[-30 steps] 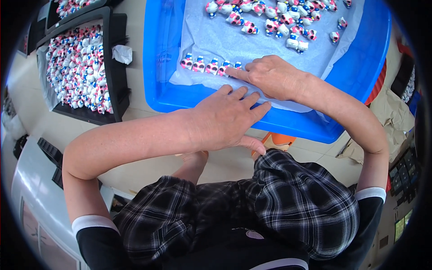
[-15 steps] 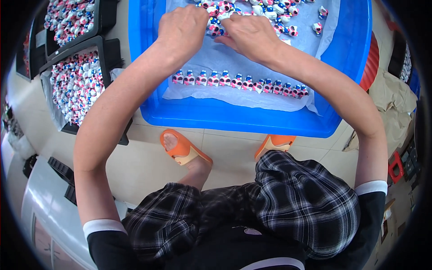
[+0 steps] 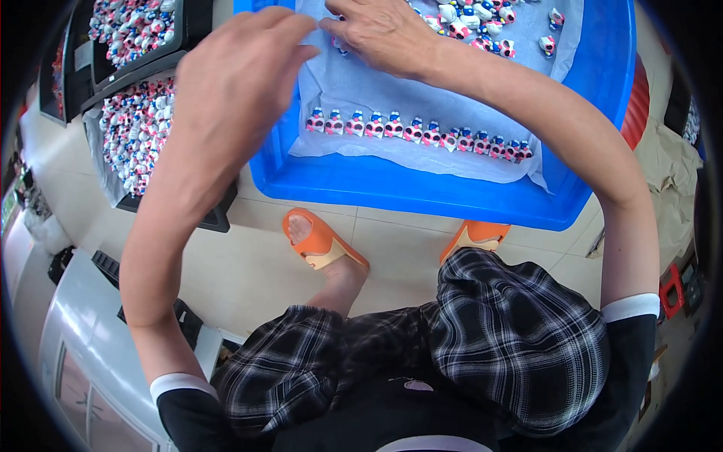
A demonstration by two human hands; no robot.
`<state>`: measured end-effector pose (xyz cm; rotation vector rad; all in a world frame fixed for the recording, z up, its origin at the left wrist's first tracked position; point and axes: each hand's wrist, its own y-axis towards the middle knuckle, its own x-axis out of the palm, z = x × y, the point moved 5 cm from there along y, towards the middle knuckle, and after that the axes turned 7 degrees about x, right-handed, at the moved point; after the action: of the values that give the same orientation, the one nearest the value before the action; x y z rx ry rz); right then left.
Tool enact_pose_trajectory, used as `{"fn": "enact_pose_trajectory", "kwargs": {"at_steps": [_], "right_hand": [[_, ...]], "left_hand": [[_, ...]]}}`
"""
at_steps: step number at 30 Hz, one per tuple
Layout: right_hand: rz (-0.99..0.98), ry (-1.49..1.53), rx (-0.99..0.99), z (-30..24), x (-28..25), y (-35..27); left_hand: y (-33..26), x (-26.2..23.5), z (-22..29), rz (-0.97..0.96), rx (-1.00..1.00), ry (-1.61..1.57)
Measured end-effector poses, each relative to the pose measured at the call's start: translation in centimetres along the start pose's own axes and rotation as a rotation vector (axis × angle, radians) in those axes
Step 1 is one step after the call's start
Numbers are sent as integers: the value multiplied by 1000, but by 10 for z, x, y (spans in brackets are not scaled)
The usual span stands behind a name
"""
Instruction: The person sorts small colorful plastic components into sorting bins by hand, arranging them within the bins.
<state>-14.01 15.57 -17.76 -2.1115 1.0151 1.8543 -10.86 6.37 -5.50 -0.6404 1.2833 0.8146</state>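
Note:
Small toy figurines in white, pink and blue lie in a loose pile [image 3: 474,19] at the far side of a blue tray [image 3: 422,200] lined with white paper [image 3: 376,87]. Nearer to me, a row of figurines [image 3: 394,126] stands side by side across the paper. My right hand [image 3: 384,38] is over the paper left of the pile, its fingers bent round a figurine [image 3: 340,47] that they partly hide. Above the tray's left rim, my left hand [image 3: 245,75] is raised and slightly blurred, thumb and fingers apart, with nothing visible between them.
Black crates [image 3: 218,218] full of similar figurines [image 3: 139,132] stand at the left. Two single figurines [image 3: 547,45] lie near the paper's right side. Brown paper [image 3: 663,177] and a red stool [image 3: 670,290] are at the right. My orange slippers [image 3: 316,237] rest on the tiled floor.
My left hand has lifted away from the pile, left and nearer to me. My right hand has shifted left. The whole view has moved slightly.

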Motion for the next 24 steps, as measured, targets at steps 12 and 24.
{"fn": "enact_pose_trajectory", "kwargs": {"at_steps": [12,24], "right_hand": [[-377,300,118,-42,24,-12],[-323,502,-49,-46,15,-22]], "left_hand": [[-56,-2,-2,41,58,-57],[-63,6,-16,56,-217,-237]]}}
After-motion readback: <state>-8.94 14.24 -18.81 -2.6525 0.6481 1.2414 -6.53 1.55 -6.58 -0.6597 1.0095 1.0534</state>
